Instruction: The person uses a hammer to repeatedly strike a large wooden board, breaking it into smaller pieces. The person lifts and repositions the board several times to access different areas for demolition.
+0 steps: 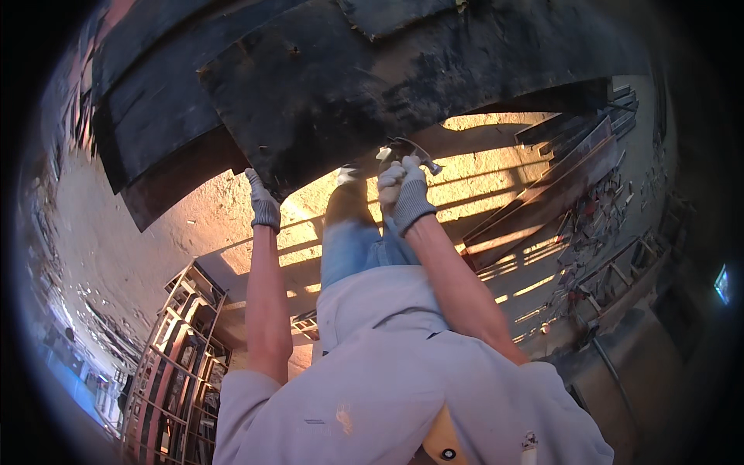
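My left hand (264, 204), in a pale work glove with a grey ribbed cuff, is closed at the near edge of a large black sheet (302, 108). Its fingertips are partly hidden by that edge. In my right hand (406, 191), gloved the same way, is a claw hammer (422, 157). The curved metal head shows above the fist, close to the sheet's near edge, while most of the handle is covered by the glove. Other dark sheets (159, 128) lie overlapped beside and beyond the one at my left hand.
Below my hands the ground (205, 213) carries bright sunlit stripes. A metal rack (167, 364) with long pieces stands at lower left. Long metal profiles (562, 174) and scattered scrap (593, 240) lie to the right. My legs (349, 248) are close to the sheets.
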Available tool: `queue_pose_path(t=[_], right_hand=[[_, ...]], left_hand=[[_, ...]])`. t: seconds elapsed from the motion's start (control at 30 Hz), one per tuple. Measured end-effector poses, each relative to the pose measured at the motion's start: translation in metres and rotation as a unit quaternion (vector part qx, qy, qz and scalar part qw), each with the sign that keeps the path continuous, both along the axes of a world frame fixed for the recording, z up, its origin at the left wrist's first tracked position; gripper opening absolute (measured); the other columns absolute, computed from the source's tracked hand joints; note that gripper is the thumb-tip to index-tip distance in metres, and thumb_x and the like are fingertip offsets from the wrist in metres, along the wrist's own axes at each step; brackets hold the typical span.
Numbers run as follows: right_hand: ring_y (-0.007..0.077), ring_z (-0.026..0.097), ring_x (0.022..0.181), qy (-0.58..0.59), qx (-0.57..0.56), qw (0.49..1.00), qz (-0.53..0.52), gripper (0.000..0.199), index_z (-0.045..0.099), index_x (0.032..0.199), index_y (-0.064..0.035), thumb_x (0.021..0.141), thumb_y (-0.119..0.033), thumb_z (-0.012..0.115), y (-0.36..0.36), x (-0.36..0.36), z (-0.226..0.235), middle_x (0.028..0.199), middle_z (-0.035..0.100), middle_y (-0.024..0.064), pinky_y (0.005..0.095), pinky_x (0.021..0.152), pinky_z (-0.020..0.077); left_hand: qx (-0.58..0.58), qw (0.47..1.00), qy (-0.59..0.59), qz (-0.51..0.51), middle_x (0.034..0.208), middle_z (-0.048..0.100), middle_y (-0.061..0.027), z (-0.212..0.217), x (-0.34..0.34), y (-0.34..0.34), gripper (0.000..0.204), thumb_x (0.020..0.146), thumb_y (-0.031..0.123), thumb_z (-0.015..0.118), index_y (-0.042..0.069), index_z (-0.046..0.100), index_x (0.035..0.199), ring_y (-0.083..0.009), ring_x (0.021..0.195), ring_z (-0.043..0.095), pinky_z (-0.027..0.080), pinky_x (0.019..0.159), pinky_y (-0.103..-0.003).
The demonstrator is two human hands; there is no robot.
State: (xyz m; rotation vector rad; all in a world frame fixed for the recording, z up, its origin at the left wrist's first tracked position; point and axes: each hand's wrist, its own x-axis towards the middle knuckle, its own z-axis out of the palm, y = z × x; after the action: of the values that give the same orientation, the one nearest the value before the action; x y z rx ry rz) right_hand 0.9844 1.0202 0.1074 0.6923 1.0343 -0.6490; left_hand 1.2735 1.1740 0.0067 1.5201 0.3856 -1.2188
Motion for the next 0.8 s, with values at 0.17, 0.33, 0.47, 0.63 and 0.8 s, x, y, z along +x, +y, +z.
queue_pose_path(t=[0.17,0.33,0.47,0.63,0.8], right_hand=[[0.0097,0.040,0.047,0.066,-0.087,0.991,0.082,0.040,0.043,0.073,-0.0198,0.107,-0.036,0.056,0.004,0.064,0.035,0.058,0.040,-0.0068,0.0259,0.045,0.0371],[0.0103,0.042,0.048,0.152,0.035,0.987,0.033,0.038,0.044,0.073,-0.0195,0.106,-0.034,0.055,-0.005,0.060,0.052,0.059,0.044,-0.0066,0.0290,0.042,0.0335],[0.0078,0.043,0.046,0.145,0.027,0.989,0.013,0.036,0.043,0.075,-0.0203,0.107,-0.034,0.050,-0.019,0.027,0.037,0.056,0.041,-0.0079,0.0250,0.039,0.0296],[0.0074,0.047,0.052,0.072,-0.009,0.997,-0.013,0.031,0.047,0.082,-0.0157,0.108,-0.033,0.051,-0.014,0.035,0.017,0.061,0.045,-0.0062,0.0210,0.046,0.0398],[0.0219,0.059,0.058,0.401,-0.085,0.895,0.176,0.031,0.051,0.098,-0.0046,0.104,-0.034,0.056,0.013,0.090,0.004,0.070,0.056,0.0082,0.0353,0.050,0.0523]], left_hand=[[0.069,0.995,0.065,-0.019,0.147,0.059,-0.0085,0.001,0.005,0.002,0.092,0.093,0.085,0.042,0.017,0.048,0.154,-0.0344,0.126,0.061,0.055,0.099,-0.059],[0.019,0.998,0.065,-0.014,0.154,0.055,-0.0091,0.000,0.012,-0.002,0.087,0.098,0.081,0.033,0.018,0.045,0.157,-0.0339,0.134,0.057,0.047,0.109,-0.059],[-0.013,0.999,0.042,0.010,0.153,0.056,-0.0072,0.001,0.009,-0.006,0.083,0.101,0.077,0.036,0.016,0.046,0.157,-0.0305,0.134,0.057,0.049,0.110,-0.054],[0.036,0.998,0.029,0.031,0.150,0.057,-0.0071,0.015,0.003,-0.004,0.082,0.100,0.073,0.044,0.013,0.047,0.155,-0.0305,0.131,0.059,0.053,0.107,-0.052],[-0.015,0.998,0.050,0.019,0.148,0.058,-0.0096,0.024,0.000,-0.007,0.082,0.100,0.073,0.047,0.012,0.047,0.155,-0.0302,0.128,0.061,0.058,0.101,-0.051]])
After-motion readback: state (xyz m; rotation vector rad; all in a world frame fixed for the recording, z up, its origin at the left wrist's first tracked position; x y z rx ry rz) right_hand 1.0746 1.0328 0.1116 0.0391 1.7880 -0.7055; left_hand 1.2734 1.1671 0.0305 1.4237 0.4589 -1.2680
